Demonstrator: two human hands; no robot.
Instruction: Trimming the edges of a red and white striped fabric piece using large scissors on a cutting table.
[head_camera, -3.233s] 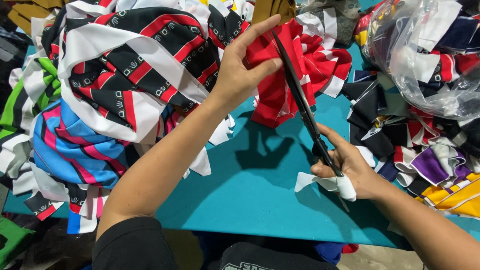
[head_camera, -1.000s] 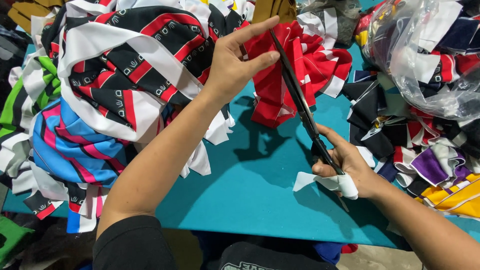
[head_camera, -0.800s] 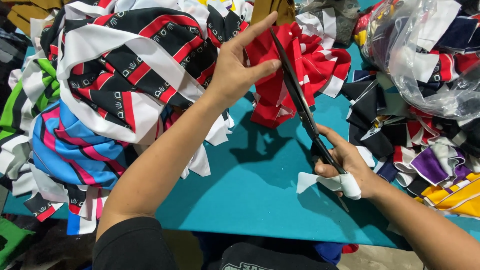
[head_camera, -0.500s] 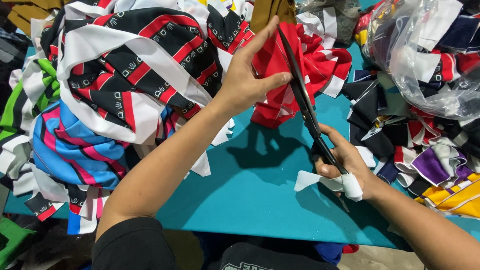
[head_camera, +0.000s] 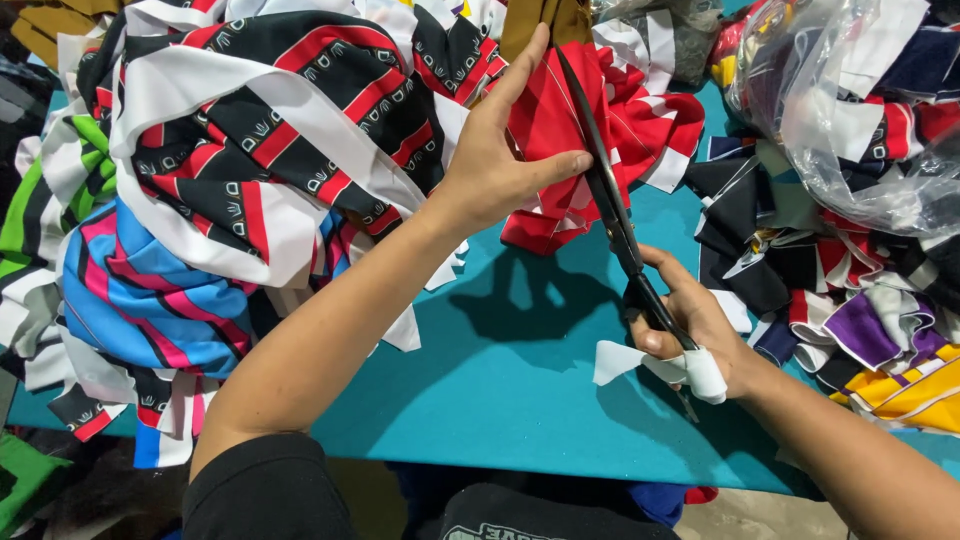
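My left hand (head_camera: 497, 165) grips a red fabric piece with white stripes (head_camera: 548, 130) and holds it up above the teal table (head_camera: 500, 380). My right hand (head_camera: 690, 325) holds long black scissors (head_camera: 612, 205) by the handles, which are wrapped in white cloth. The blades run up along the red fabric, right beside my left thumb. More of the red and white fabric (head_camera: 650, 130) hangs behind the blades.
A big heap of black, red and white striped fabric (head_camera: 250, 140) lies at the left, over blue-pink (head_camera: 140, 300) and green pieces (head_camera: 40, 190). At the right lie dark, purple and yellow scraps (head_camera: 880, 340) and a clear plastic bag of fabric (head_camera: 850, 90).
My left hand has lifted the red fabric slightly and shifted its grip. The scissors have worked further up along the fabric. My right hand stays near the same spot.
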